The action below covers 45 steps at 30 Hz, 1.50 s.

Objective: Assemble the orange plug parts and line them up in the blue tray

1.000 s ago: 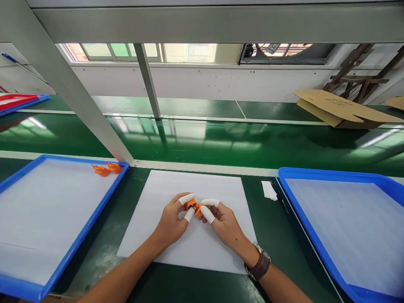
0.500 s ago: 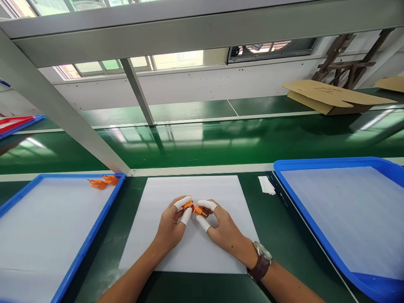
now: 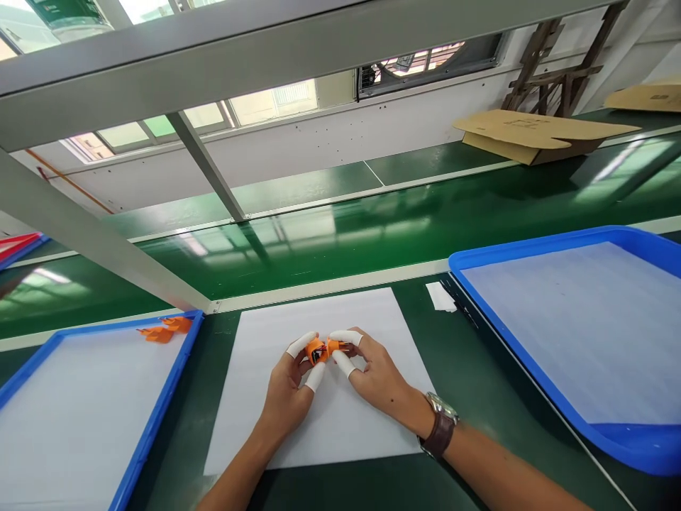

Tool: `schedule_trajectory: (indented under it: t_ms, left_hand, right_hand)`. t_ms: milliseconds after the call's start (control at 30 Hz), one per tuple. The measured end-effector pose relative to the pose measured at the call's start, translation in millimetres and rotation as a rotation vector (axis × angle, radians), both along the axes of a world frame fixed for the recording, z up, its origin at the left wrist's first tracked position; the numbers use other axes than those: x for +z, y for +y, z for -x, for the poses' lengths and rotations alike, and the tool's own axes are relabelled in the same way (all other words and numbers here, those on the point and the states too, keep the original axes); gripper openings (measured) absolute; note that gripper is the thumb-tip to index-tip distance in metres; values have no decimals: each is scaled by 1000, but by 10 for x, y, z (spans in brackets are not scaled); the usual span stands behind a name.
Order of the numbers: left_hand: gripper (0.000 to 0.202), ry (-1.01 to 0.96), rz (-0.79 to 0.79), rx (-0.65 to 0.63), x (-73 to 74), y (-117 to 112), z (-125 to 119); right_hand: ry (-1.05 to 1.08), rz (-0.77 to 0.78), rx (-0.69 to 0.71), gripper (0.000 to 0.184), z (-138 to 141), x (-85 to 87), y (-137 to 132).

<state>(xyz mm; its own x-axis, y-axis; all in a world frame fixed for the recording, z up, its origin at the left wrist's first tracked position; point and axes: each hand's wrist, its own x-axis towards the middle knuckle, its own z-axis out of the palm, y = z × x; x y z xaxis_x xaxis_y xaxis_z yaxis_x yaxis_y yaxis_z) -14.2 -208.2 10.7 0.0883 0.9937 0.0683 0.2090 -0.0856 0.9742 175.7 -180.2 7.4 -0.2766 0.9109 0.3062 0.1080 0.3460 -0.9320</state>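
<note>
Green conveyor belt across the back. Large blue tray at right and second blue tray at left, both lined white. White sheet on the bench between them.

Left hand: nearly closed, thumb and forefinger in white cots pinching the left end of the orange part, other fingers curled.

Right hand: same pinch on the right end, watch on the wrist.

Orange part held just above the sheet's middle, between both hands.

Two loose orange pieces in the left tray's far corner. Paper scrap beside the right tray.
</note>
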Motion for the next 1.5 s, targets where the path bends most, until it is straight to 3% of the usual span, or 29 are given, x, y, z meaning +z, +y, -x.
schedule_trajectory:
  t_ms: [267,533,767,967,1267,1500]
  left_hand:
    - [37,83,-56,62,66,17,-1]
    - [32,67,-47,95,54,25,-13]
    - [42,10,-37,-28,51,2,-15]
    - [40,39,-42,10,16,17,-2]
    - [42,357,-184,18,-49,43,78]
    - [37,427,-252,-10,-22,44,67]
  right_hand:
    - [44,-29,5,26,15,48,-5]
    - [70,199,31,40,41,-62,-35]
    - [52,116,-74,33,20,-74,2]
    - [29,28,-88,30,5,-47,14]
    - [-69,-65,31,31,-15,22,-5]
    - [-94,-11,27,28,-36,24,0]
